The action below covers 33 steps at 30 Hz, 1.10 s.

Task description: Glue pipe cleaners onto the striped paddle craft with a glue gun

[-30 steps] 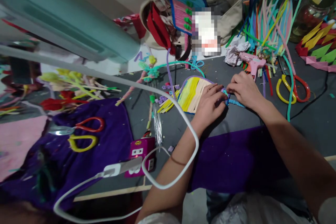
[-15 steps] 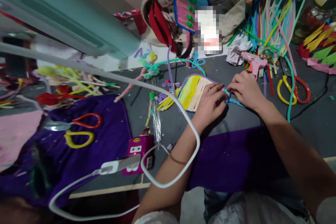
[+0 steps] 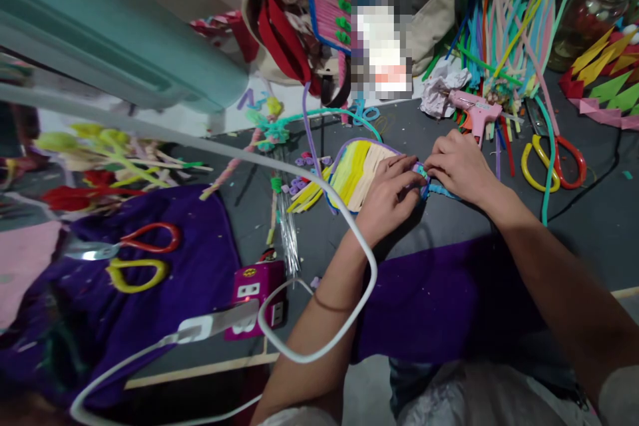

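Note:
A pipe-cleaner craft piece (image 3: 355, 173), striped in yellow and cream with a purple and blue edge, lies on the dark table in front of me. My left hand (image 3: 392, 190) rests over its right part, fingers bent and pressed onto it. At the narrow right end, my right hand (image 3: 456, 166) pinches the blue-and-purple edge, its fingertips close to those of the left. A light blue pipe-cleaner strip (image 3: 443, 192) sticks out below the right hand. The fingers hide part of that end.
A white cable (image 3: 319, 353) loops over my left forearm from a purple power strip (image 3: 253, 289). A pink glue gun (image 3: 479, 113), scissors (image 3: 569, 163) and bundled pipe cleaners (image 3: 514, 33) lie to the right. Other scissors (image 3: 144, 273) rest on purple cloth at left.
The view has shifted slightly, so the table things appear further left. Both hands stay at the right end of the craft piece, with only small finger movement.

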{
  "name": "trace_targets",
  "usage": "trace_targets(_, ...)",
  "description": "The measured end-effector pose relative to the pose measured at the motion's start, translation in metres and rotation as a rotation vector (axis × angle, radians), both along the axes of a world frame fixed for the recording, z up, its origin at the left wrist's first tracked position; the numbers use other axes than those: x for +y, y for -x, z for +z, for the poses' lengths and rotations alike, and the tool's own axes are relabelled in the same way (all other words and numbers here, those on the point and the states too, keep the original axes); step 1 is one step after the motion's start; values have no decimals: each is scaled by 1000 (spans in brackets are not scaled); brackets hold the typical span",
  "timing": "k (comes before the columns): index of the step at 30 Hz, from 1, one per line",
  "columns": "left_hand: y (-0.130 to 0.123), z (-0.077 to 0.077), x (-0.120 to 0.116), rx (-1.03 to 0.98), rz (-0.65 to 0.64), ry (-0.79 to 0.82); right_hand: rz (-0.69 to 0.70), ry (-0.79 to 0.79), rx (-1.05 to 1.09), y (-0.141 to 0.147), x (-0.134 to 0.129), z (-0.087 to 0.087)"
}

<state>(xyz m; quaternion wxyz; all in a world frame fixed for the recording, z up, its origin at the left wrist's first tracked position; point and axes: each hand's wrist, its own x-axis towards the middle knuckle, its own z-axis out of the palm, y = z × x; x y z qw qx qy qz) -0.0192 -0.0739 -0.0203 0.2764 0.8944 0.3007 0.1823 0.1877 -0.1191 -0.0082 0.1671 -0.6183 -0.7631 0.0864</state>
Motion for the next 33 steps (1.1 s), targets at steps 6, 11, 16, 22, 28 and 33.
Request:
trace_targets(6, 1, -2, 2, -24, -9, -1, 5, 7, -21, 1, 1, 1)
trace_targets(11, 2, -7, 4, -52, -23, -24, 8, 32, -45, 1, 1, 4)
trace_targets(16, 1, -7, 4, -59, -20, -33, -1, 41, -56, 3, 0, 5)
trace_targets(22, 0, -6, 3, -51, -14, -31, 9, 32, -70, 3, 0, 5)
trace_targets(28, 1, -7, 5, -34, -18, -21, 12, 63, -71, 3, -2, 9)
trace_targets(33, 1, -5, 4, -37, -17, -12, 12, 91, -89, 5, -4, 16)
